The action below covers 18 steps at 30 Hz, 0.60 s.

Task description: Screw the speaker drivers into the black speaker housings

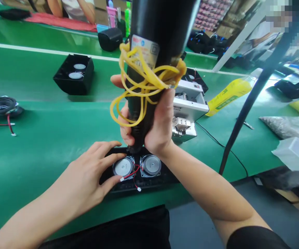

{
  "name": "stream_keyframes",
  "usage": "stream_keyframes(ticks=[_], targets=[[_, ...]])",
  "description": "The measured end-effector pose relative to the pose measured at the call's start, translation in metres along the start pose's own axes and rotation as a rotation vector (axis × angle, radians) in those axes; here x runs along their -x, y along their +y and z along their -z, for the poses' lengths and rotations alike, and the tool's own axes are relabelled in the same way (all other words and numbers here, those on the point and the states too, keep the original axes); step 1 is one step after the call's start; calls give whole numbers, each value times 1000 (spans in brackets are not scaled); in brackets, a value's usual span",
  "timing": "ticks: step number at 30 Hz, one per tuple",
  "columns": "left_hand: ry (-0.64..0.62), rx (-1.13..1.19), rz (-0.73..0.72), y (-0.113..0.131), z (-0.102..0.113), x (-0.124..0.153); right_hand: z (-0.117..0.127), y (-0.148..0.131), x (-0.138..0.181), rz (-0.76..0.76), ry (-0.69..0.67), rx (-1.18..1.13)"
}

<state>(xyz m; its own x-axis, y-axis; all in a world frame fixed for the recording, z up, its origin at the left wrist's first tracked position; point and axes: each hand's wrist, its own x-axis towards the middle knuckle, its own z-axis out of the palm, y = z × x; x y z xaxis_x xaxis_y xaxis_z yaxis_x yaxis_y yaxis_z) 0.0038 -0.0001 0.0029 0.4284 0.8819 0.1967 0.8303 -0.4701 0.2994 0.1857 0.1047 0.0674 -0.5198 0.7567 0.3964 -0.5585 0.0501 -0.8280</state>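
Observation:
My right hand [154, 128] is wrapped round a black electric screwdriver [160, 31] that hangs upright, with yellow rubber bands [144, 83] looped about its body. Its tip meets the far edge of a black speaker housing [165, 178] lying at the near edge of the green table. Two round silver speaker drivers [137, 166] sit inside the housing, with a red wire and small white plug across them. My left hand [92, 176] lies flat on the housing's left end, fingers spread, fingertips by the left driver.
Another black housing with two drivers [74, 74] stands at the back left. A loose speaker with a red wire [1, 107] lies far left. A grey metal box [188, 107] sits behind the tool. A black cable [253, 100], yellow bags [229, 95] and other people are at the right and back.

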Motion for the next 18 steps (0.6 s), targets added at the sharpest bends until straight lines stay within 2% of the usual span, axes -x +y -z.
stream_keyframes(ticks=[8, 18], targets=[[-10, 18, 23, -1, 0, 1, 5, 8, 2, -11, -38, -18], [12, 10, -25, 2, 3, -3, 7, 20, 2, -42, -104, -16]])
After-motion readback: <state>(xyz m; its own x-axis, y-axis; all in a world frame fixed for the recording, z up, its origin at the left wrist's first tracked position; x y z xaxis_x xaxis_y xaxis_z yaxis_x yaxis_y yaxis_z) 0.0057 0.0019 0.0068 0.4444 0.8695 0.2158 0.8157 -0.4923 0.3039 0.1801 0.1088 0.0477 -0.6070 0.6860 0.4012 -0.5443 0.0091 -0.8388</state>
